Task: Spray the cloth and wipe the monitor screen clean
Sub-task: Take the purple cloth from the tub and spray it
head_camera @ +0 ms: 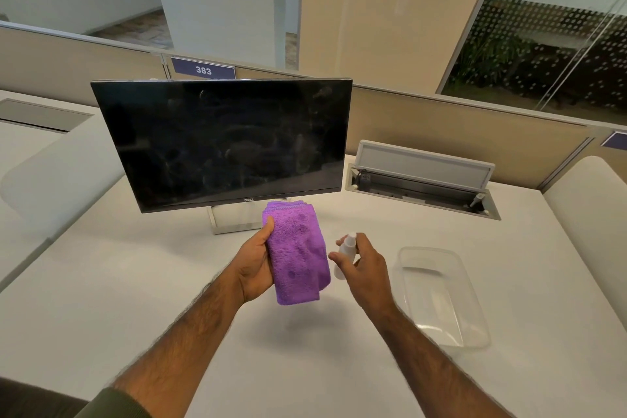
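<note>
A folded purple cloth point(298, 252), its nap mottled with darker damp-looking patches, is held above a white desk point(237, 366) in the left hand point(255, 263), thumb pressed on its upper left corner and the fingers hidden beneath it; just beside it, not touching, the right hand point(364, 265) is closed around a small white spray bottle point(344, 253), its top toward the cloth, forefinger and thumb curled near the top; directly beyond the cloth stands a dark, switched-off monitor point(224, 142), its screen clouded with smears and streaks, the cloth's upper edge overlapping the lower bezel and part of the silver stand point(224, 222) in this view; to the right on the desk lies a clear plastic tray point(441, 295), near the right forearm; farther back an open cable hatch point(424, 183) is set into the desktop, its lid raised; a beige partition point(475, 136) carries a purple tag reading 383 point(203, 68), partly behind the monitor's top edge.
</note>
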Motion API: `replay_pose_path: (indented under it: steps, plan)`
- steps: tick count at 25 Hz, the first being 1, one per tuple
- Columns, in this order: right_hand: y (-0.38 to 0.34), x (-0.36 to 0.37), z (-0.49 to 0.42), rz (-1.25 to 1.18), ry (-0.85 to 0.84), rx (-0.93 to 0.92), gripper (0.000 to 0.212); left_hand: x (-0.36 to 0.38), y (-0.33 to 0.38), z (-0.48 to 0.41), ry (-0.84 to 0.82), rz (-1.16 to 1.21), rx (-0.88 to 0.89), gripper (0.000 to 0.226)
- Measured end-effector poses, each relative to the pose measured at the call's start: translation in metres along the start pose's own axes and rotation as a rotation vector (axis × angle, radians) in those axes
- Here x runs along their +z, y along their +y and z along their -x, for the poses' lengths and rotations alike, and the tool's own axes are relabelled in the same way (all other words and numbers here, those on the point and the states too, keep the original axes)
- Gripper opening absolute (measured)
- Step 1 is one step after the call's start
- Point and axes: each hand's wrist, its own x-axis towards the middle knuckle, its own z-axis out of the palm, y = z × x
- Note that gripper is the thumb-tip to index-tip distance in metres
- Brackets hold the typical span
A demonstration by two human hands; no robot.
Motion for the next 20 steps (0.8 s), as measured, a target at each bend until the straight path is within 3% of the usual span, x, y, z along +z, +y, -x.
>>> replay_pose_path:
  steps: [6, 20]
  plan:
    - [0.035, 0.006, 0.007, 0.078, 0.032, 0.155, 0.029, -0.013, -0.003, -0.001, 0.010, -0.017, -0.017, 0.046]
    - [0.056, 0.019, 0.011, 0.201, -0.026, 0.174, 0.027, -0.022, -0.002, 0.001, 0.027, -0.030, -0.033, 0.046]
